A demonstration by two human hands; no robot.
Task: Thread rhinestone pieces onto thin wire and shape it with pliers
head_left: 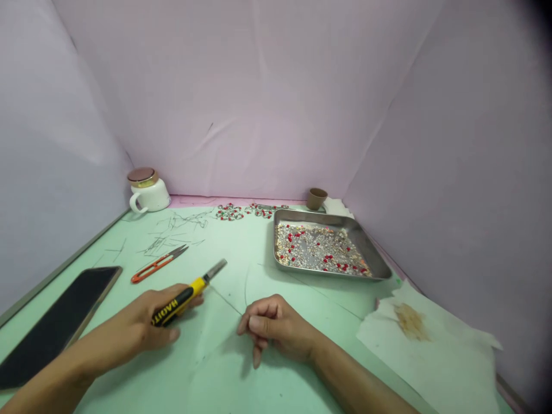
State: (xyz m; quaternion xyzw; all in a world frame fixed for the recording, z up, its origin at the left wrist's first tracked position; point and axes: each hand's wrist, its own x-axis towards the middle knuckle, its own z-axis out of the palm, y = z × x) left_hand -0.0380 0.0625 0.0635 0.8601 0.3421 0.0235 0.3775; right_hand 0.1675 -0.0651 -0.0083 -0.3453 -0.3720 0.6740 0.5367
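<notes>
My left hand (pixel 144 322) is wrapped round a yellow-and-black handheld tool (pixel 179 303) with lettering and a short metal nozzle, which looks like a stick lighter. The nozzle points up and to the right, above the table. My right hand (pixel 278 328) has thumb and forefinger pinched on a thin dark thread (pixel 225 300). One end of the thread runs up left toward the tool's neck; whether it touches cannot be made out. Beyond my left hand lie orange-handled thread snips (pixel 157 265).
A metal tray (pixel 328 273) holds red, white and gold beads. Beaded rings (pixel 229 213) and thread scraps (pixel 166 244) lie at the back, near a white lidded mug (pixel 150 195) and brown cup (pixel 317 198). A phone (pixel 56 328) lies left, a stained paper sheet (pixel 448 362) right.
</notes>
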